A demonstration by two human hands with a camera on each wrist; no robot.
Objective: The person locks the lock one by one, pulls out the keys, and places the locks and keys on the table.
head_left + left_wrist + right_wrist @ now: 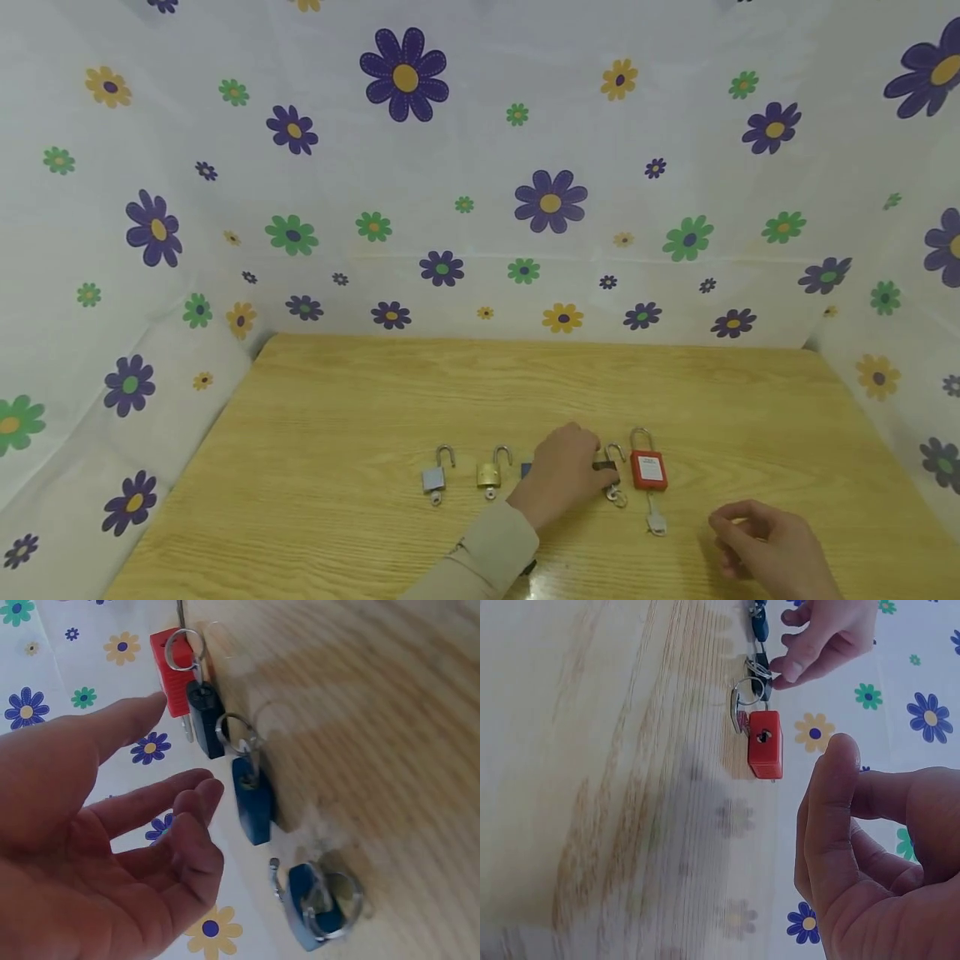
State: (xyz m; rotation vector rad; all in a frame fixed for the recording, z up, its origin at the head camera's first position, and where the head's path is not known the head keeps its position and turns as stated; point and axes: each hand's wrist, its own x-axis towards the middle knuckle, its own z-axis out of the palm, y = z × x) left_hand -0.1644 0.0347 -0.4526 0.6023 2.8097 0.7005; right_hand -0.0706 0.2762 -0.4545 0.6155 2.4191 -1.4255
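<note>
left hand (566, 471) near black padlock (208, 727) | right hand (776, 546) near red padlock (649, 471)

In the head view, we see soft, even, slightly dim light that greys the white cloth (480, 142); its source we cannot place. A small glare whitens the table (337, 417) low in the frame, and a faint shadow lies beside the right hand (776, 542). The print on the red lock (649, 483) is too small for us to read. In the left wrist view, we find the table's grain smeared and the nearest lock (300, 885) slightly blurred. In the right wrist view, we note a broad, soft-edged shadow and hazy floral reflections on the table.
</note>
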